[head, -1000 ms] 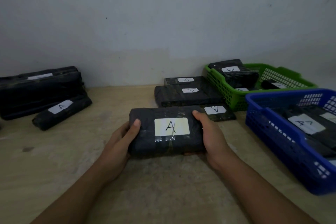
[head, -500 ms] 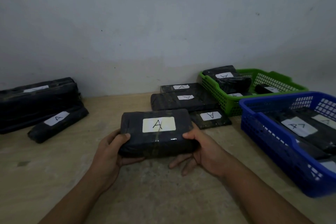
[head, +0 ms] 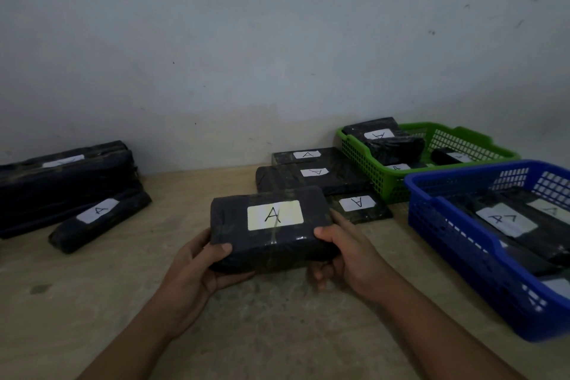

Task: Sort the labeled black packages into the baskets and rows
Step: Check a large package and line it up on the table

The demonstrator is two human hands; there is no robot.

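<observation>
Flanking the held package [head: 271, 227]: blue basket [head: 462, 234] right; long packages [head: 68, 182] left.

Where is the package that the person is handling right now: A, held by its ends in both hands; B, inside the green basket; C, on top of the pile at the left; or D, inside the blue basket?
A: the left hand and the right hand grip the two ends of the package, which is outside both the blue basket and the green basket.
</observation>
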